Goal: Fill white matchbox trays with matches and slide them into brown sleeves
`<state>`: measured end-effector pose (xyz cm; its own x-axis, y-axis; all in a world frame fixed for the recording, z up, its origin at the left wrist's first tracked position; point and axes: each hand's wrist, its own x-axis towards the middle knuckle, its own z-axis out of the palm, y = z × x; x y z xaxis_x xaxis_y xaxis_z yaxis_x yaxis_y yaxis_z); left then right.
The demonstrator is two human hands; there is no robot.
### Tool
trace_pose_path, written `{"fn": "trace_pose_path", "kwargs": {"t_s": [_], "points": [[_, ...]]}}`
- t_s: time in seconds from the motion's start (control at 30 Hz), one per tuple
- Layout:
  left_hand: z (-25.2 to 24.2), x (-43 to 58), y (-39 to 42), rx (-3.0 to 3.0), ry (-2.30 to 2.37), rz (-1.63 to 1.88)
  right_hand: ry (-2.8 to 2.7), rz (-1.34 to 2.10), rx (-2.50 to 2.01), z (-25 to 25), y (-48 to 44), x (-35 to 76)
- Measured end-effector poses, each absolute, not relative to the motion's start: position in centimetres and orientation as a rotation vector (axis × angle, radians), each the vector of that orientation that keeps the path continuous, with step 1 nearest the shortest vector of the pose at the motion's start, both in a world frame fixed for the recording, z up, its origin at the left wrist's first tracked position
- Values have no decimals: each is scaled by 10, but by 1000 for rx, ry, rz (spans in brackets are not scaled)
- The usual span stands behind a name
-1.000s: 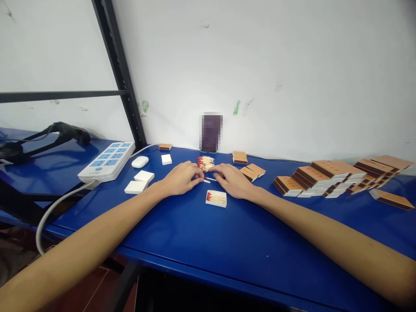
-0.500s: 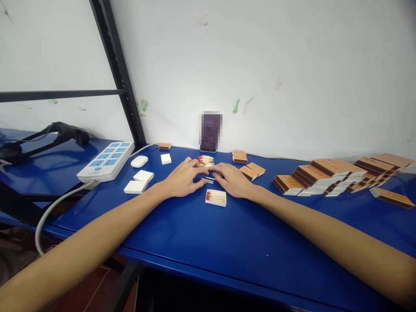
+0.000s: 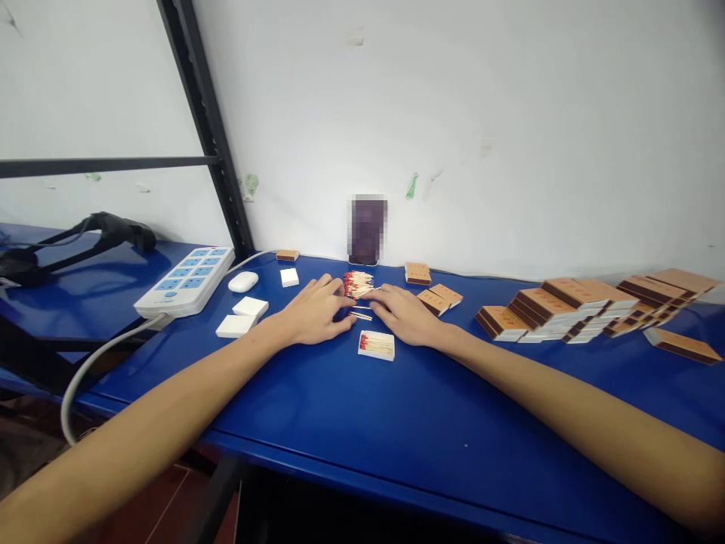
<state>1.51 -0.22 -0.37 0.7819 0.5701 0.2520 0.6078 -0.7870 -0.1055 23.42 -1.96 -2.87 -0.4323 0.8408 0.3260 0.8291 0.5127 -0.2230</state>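
Note:
My left hand [image 3: 317, 311] rests on the blue table with its thumb and index finger apart, beside the red heads of a few loose matches [image 3: 361, 316]. Opposite it, my right hand [image 3: 406, 313] has its fingers stretched toward the plain ends of the matches, thumb a little away from the index finger. Just beyond the fingertips lies a pile of red-headed matches [image 3: 358, 282]. Nearer to me sits a white matchbox tray [image 3: 390, 357] holding a row of matches, heads to the left. Whether either hand touches a match is hard to see.
White box pieces [image 3: 236, 326], a white rounded case [image 3: 243, 282] and a power strip [image 3: 186, 281] are on the left. Stacked matchboxes [image 3: 566, 302] fill the right, with a few more matchboxes [image 3: 435, 301] nearer. A blurred phone-like object [image 3: 368, 230] leans on the wall.
My left hand has drawn slightly left, and its thumb and fingers now leave more of the pile and loose matches showing. The loose matches have shifted a little left. The tray has stayed put.

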Motion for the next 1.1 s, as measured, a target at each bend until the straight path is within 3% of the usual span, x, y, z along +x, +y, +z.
{"fn": "trace_pose_path", "kwargs": {"t_s": [0.27,0.63,1.1], "points": [[-3,17,-7,-2821,-1005,-289,-2340,78,-1313,-28,-20,235],[-6,20,-5,-2911,-1062,-293,-2162,-24,-1603,-26,-25,231],[-7,15,3,-3042,-1043,-404,-2104,138,-1464,-27,-12,236]]}}
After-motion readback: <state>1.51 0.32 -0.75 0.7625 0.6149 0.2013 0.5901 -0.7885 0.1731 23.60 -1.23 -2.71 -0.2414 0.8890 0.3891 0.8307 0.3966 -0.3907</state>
